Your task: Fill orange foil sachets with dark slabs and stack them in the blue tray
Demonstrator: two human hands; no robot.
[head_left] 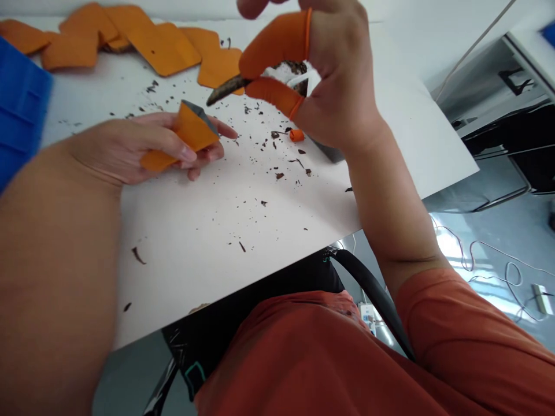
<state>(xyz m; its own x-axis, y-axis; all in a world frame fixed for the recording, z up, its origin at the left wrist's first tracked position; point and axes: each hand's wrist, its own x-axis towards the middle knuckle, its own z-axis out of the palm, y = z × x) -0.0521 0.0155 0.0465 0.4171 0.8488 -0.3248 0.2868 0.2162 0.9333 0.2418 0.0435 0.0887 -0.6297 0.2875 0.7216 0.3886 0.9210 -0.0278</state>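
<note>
My left hand (pixel 143 138) is closed around a small orange packet (pixel 193 128), whose grey-lined mouth stands open at the top. Up and to the right, my right hand (pixel 340 81) wears orange finger cots (pixel 277 43) on thumb and forefinger. Between those two tips it pinches a dark, dried-looking strip (pixel 226 89), its free end pointing left, a little above and right of the packet's mouth. Partly hidden behind my right hand is a container with dark pieces and something white (pixel 299 70). A rolled orange finger cot (pixel 296 135) lies on the table below.
Several orange packets (pixel 162 49) lie overlapping along the back of the white table (pixel 195 219). A blue bin (pixel 21 98) stands at the left edge. Dark crumbs and flakes (pixel 280 175) are scattered over the tabletop. A black chair armrest (pixel 368 283) sits by the front edge.
</note>
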